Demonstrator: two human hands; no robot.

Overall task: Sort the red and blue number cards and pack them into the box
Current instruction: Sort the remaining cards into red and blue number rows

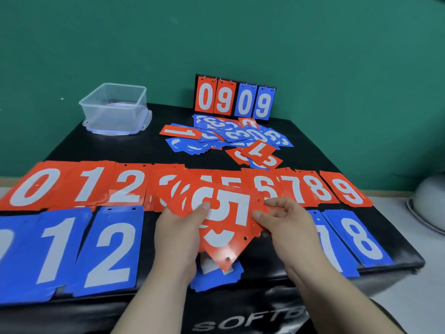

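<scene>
While both hands hold a fan of red cards (231,213) above the middle of the table (120,150), the main risk is a slip. The left hand (180,230) grips the fan's left side, thumb on top and fingers underneath. The right hand (286,220) pinches its right edge between thumb and curled fingers.

The cards look slick and are spread loosely. A slack grip could, I judge, drop several at once onto the blue pile (216,278) directly below, or across the red row (86,186) just behind, where the fan partly hides the middle piles. That would mix colours and numbers.

The forearms are a second risk. They cross the near edge in the gap in the blue row (108,249), and a sideways sweep could push piles off, since some overhang the front edge. The blue 8 pile (361,242) sits close to the right corner and the red 9 pile (346,191) close to the right edge, so both have little margin.

Open room lies on the bare black strip between the red row and the loose heap (231,136) of unsorted cards farther back. More lies around the clear box (113,109), which stands at the far left, well apart from the hands; I cannot tell if anything is in it. A scoreboard (234,97) stands behind the heap.
</scene>
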